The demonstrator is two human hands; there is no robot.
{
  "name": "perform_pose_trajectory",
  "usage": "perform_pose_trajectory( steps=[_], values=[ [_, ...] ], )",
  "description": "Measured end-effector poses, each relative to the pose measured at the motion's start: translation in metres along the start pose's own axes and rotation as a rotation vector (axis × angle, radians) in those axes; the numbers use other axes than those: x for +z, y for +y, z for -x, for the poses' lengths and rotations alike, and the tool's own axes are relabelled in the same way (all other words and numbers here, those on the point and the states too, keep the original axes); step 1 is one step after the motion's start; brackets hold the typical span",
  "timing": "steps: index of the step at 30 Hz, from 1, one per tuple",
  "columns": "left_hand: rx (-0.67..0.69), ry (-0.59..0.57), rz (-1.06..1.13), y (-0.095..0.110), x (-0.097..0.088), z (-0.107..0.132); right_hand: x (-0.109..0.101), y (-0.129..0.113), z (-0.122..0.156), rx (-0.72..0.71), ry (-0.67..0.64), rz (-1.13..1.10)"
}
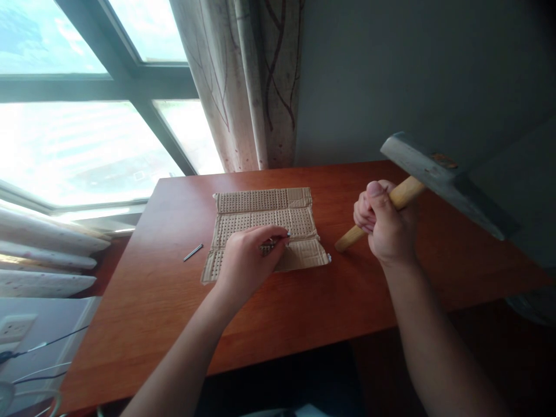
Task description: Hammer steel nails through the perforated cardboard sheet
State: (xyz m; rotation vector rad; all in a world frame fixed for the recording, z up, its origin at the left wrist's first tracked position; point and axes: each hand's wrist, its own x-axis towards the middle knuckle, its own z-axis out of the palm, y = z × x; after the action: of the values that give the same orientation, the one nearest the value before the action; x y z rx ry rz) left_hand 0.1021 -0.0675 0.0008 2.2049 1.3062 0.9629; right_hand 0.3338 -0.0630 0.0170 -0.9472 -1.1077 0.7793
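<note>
A flat piece of cardboard [264,217] dotted with many small holes lies on the reddish wooden table [174,313]. My left hand [249,258] rests on its near part, fingers pinched together on a small nail [278,237] held against the cardboard. My right hand [386,223] is closed in a fist round the wooden handle of a hammer [443,176]. The hammer's grey metal head is raised above the table, to the right of the cardboard.
A loose nail [193,252] lies on the table left of the cardboard. A window [87,116] and a patterned curtain [256,81] stand behind the table. At the lower left are a wall socket [15,327] and thin cables [47,344].
</note>
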Motion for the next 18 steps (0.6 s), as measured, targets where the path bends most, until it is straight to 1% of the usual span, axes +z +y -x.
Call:
perform_pose_trajectory(
  steps=[10,18],
  values=[
    [0.005,0.01,-0.002,-0.0003,0.0007,-0.0002,-0.0003,0.0005,-0.0004,-0.019,-0.013,0.01],
    [-0.001,0.014,-0.001,-0.0013,0.0022,-0.0002,0.0005,-0.0007,-0.0002,-0.003,-0.002,0.043]
  ],
)
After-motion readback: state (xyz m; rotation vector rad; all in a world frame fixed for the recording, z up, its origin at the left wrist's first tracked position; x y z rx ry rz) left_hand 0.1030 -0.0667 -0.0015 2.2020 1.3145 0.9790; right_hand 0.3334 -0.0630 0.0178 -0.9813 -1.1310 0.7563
